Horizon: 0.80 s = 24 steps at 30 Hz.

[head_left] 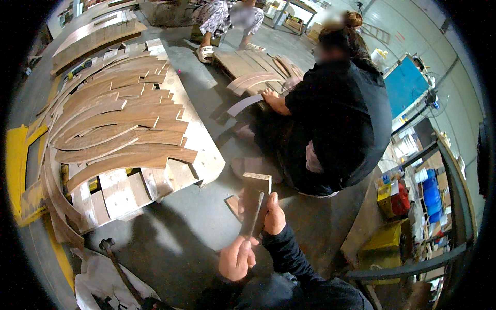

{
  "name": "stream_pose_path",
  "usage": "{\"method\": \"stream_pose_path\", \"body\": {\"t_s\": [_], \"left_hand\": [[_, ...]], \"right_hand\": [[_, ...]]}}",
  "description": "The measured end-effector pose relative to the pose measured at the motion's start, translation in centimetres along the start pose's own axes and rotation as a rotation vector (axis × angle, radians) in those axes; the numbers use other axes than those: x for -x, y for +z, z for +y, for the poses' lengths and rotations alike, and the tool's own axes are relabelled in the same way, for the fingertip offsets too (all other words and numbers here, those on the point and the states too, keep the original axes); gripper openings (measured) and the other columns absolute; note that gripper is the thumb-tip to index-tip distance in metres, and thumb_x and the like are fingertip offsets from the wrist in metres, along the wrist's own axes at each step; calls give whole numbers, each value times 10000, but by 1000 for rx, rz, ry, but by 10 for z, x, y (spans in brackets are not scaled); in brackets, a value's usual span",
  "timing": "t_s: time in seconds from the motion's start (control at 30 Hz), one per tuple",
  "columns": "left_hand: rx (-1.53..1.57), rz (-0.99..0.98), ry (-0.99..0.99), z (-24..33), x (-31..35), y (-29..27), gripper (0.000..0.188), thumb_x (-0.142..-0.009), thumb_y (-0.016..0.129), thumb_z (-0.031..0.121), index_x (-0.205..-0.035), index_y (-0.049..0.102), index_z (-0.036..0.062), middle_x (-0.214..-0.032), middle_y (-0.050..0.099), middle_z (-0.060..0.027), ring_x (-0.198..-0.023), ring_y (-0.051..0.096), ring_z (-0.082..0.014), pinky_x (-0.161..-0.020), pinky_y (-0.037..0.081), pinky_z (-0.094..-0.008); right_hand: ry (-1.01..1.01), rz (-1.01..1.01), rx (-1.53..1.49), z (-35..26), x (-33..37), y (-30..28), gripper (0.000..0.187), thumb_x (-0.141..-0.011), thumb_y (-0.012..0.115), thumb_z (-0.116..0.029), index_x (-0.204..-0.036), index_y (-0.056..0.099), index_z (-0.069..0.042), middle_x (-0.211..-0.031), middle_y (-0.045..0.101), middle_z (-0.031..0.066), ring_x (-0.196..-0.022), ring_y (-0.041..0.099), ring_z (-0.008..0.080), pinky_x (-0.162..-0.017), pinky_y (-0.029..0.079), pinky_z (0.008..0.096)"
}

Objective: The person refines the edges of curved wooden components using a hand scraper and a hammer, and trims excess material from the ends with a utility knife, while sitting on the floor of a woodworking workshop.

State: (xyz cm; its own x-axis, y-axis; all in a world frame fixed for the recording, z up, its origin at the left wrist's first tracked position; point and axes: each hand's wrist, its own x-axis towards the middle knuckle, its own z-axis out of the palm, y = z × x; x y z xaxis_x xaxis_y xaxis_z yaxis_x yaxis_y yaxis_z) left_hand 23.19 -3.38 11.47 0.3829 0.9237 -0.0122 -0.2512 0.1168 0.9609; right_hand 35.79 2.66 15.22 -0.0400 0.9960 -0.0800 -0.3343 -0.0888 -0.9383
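In front of me a wooden piece (257,185) stands up at a tilt, its pale end face uppermost. My right hand (275,216) is closed round it, the thumb along its right edge. Lower down, my left hand (237,259) pinches a thin, light grey stick-like strip (257,212) that lies along the face of the wood. What kind of thing the strip is, I cannot make out. Behind the wood, part of the grip is hidden. A small flat wood piece (232,206) shows just left of it.
On the left, many curved wooden slats (124,124) lie spread over a pallet (206,160). A hammer (107,245) rests by a white sack (93,279). A crouching person (336,119) in black handles a curved piece (245,105). Shelving (444,155) with bins stands right.
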Motion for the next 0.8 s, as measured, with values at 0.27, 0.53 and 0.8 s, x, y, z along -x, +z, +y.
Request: {"method": "stream_pose_path", "body": {"t_s": [0.27, 0.53, 0.8], "left_hand": [[20, -40, -3, 1, -2, -2, 340, -958, 355, 290, -864, 515, 5, -467, 458, -26, -375, 413, -78, -376, 325, -227], [462, -350, -181, -16, -6, -16, 392, -945, 377, 372, -814, 495, 21, -592, 499, -48, -497, 479, -120, -481, 399, -243], [202, -135, -120, -10, -6, -11, 397, -951, 375, 354, -808, 520, 13, -547, 492, -25, -489, 500, -108, -477, 406, -235]], "right_hand": [[-28, 139, 9, 6, 2, 8, 816, -785, 326, -726, -1108, 461, 11, -831, 547, 66, -701, 513, 146, -629, 417, 270], [-16, 82, 72, 2, 0, 13, 753, -855, 266, -649, -1127, 455, 27, -851, 556, 83, -699, 518, 151, -621, 419, 272], [-14, 119, 5, 7, 4, 6, 818, -802, 326, -703, -1156, 438, 26, -895, 548, 72, -767, 521, 159, -680, 430, 288]]}}
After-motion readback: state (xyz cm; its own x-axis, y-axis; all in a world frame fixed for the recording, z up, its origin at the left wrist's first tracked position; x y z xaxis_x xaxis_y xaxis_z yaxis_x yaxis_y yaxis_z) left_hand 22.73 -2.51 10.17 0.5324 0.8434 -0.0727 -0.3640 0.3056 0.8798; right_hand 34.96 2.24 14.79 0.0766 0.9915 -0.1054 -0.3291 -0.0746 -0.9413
